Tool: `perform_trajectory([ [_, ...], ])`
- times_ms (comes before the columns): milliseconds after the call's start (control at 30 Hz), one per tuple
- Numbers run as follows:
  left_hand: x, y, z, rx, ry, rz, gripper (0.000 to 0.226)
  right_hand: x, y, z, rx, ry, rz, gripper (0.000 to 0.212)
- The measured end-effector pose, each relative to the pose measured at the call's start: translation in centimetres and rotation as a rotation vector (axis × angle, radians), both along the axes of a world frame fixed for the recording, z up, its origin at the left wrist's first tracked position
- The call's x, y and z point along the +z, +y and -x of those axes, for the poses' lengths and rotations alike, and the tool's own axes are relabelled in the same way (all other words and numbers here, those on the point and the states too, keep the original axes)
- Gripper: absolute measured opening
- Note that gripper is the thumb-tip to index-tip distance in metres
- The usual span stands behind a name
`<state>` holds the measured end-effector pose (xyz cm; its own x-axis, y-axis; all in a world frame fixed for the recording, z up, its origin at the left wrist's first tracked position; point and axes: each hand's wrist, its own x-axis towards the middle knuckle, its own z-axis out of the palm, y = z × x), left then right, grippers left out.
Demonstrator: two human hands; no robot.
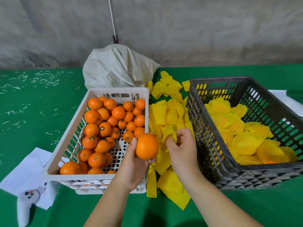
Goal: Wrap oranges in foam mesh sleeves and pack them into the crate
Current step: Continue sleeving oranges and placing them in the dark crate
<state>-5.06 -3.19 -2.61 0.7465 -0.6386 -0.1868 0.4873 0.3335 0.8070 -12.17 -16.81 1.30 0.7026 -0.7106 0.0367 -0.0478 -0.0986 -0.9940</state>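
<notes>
While the left hand (pixel 136 163) cupped a firm, smooth orange (pixel 147 146) beside the white crate (pixel 68 138), the right hand (pixel 181 145) pinched a soft, springy foam sleeve (pixel 172 136) (apparently at its mouth), best stretched by its rim.

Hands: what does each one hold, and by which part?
The left hand grips a bare orange from below and the side. The right hand pinches a yellow foam sleeve at its edge.

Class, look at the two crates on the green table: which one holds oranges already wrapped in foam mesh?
The dark crate on the right: its fruit sits in yellow sleeves, while the white crate holds bare oranges.
</notes>
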Motion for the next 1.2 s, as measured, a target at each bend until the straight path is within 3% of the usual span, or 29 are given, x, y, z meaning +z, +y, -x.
perform_trajectory([
  [67, -0.1, 0.2, 0.0, -0.080, -0.047, 0.013, 0.074, -0.1, 0.2, -0.5, 0.027, 0.023, 0.132, 0.020],
  [233, -0.1, 0.6, -0.1, -0.139, 0.023, -0.039, 0.111, -0.7, -0.2, -0.9, 0.060, 0.071, 0.129, 0.019],
  [400, 0.7, -0.8, 0.5, 0.049, -0.068, -0.076, 0.099, -0.5, -0.9, 0.5, 0.065, 0.069, 0.092, 0.009],
  [533, 0.1, -1.2, 0.1, 0.129, -0.023, -0.004, 0.100, -0.1, 0.2, 1.8, 0.185, 0.016, 0.243, 0.008],
  [633, -0.5, -0.9, 0.1, 0.038, -0.104, 0.005, 0.084, -0.2, 0.8, 2.1, 0.174, -0.010, 0.330, 0.015],
  [800, -1.3, 0.1, -0.1, -0.097, -0.189, -0.046, 0.092, -0.1, 0.4, 2.3, 0.127, 0.007, 0.408, 0.018],
  [933, -1.1, -0.8, 0.8, 0.047, -0.342, -0.175, 0.078, 0.4, -0.4, 2.8, 0.057, 0.012, 0.627, 0.019],
  [1100, -1.0, -1.5, 1.2, 0.213, -0.311, -0.150, 0.068, 1.4, 0.8, 2.8, 0.116, -0.122, 0.898, 0.016],
  [1200, -1.2, -1.0, 1.1, 0.127, -0.297, -0.114, 0.056, 0.8, 1.4, 2.6, 0.175, -0.130, 0.848, 0.020],
])
